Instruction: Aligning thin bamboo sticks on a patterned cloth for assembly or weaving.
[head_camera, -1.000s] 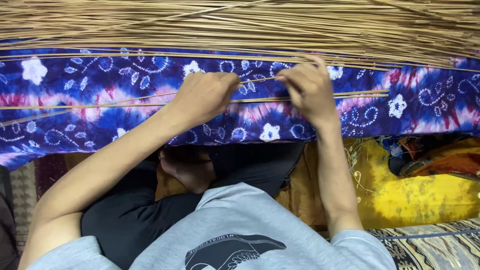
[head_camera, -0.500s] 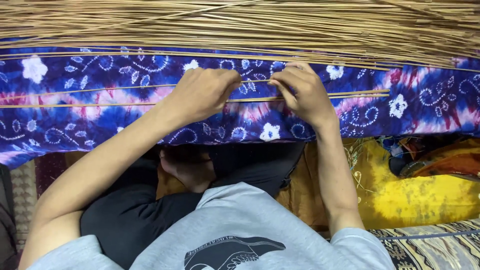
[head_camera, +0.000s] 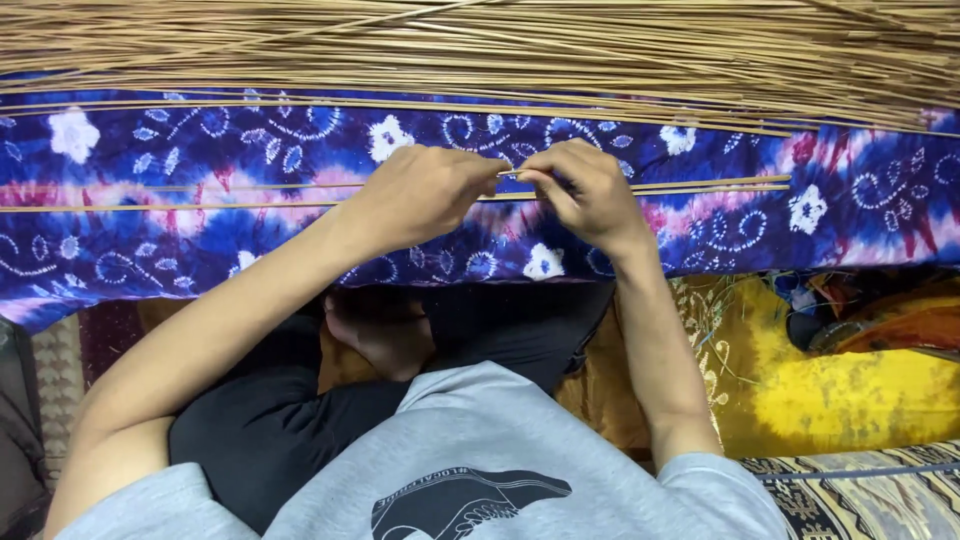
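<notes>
Two hands meet over the blue cloth (head_camera: 200, 250). The left hand (head_camera: 425, 195) and right hand (head_camera: 585, 190) both pinch one thin stick (head_camera: 250, 205) lying across it. A second stick (head_camera: 700, 182) lies just above. The stick pile (head_camera: 480, 50) behind has too many to count, and the fingertips are hidden.

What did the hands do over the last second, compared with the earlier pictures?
The left hand and right hand have drawn together: a second ago they were apart along the thin sticks, and now their fingertips meet, pinching one stick between them. The right hand slid left and slightly down; the left hand shifted right. The blue tie-dye cloth, the heap of sticks beyond it and the yellow fabric stayed put.
</notes>
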